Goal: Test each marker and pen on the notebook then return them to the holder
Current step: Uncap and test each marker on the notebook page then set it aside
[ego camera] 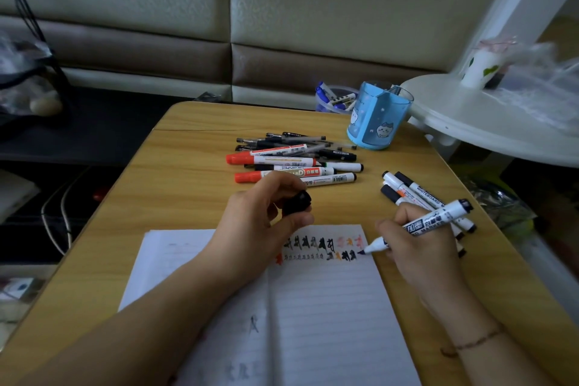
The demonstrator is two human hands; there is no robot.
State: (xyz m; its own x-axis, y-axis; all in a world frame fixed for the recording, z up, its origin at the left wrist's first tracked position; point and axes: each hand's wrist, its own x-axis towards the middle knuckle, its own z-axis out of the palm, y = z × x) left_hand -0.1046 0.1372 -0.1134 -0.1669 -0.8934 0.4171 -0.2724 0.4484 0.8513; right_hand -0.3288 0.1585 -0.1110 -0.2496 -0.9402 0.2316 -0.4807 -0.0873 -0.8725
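Head view: marker [419, 224] between hands' fingers.

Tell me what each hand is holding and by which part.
The right hand pinches an uncapped marker low on its barrel, near the tip. The left hand holds the black cap by its sides, between thumb and fingers.

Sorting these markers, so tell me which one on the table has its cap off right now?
The marker gripped in the right hand, tip on the notebook; the left hand holds its black cap.
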